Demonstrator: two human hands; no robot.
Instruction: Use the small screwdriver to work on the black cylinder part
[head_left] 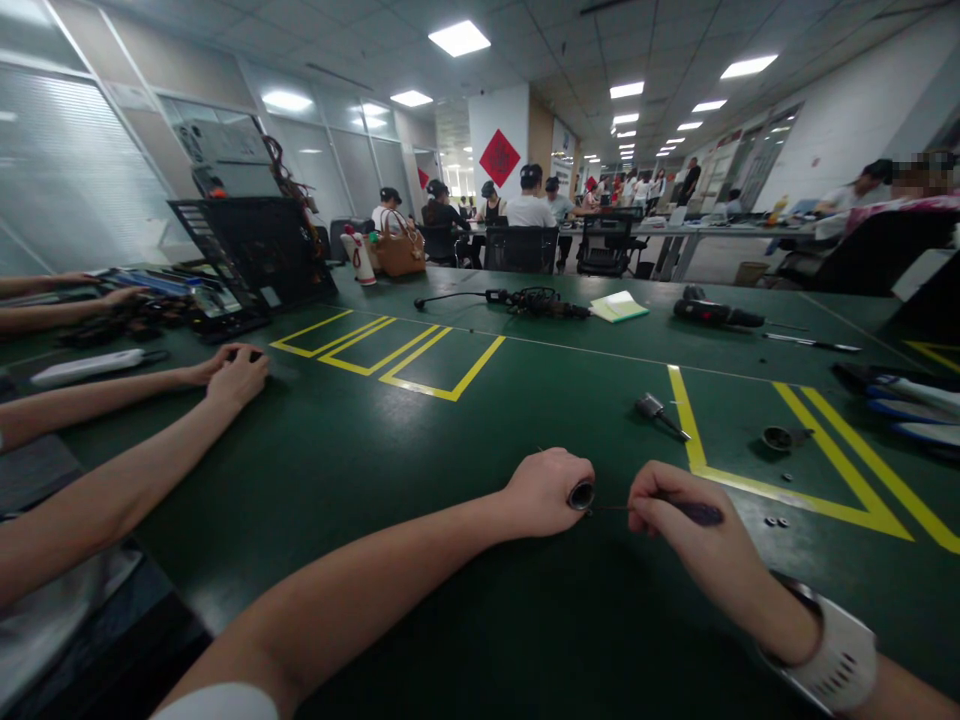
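Note:
My left hand (541,490) rests on the green table (390,460) as a closed fist around a small round metal part (580,494), whose open end faces right. My right hand (679,520) is closed on a dark-handled screwdriver (694,512); its thin shaft points left into the metal part. A white band (840,655) sits on my right wrist. Both hands are close together near the table's front edge.
A short screwdriver (658,413), a round metal piece (780,438) and small screws (775,521) lie by yellow floor-tape lines (810,495). Farther off are a power driver (712,314), a cable (525,300) and a notepad (619,306). Another person's arms (120,470) lie at the left. Seated people fill the back.

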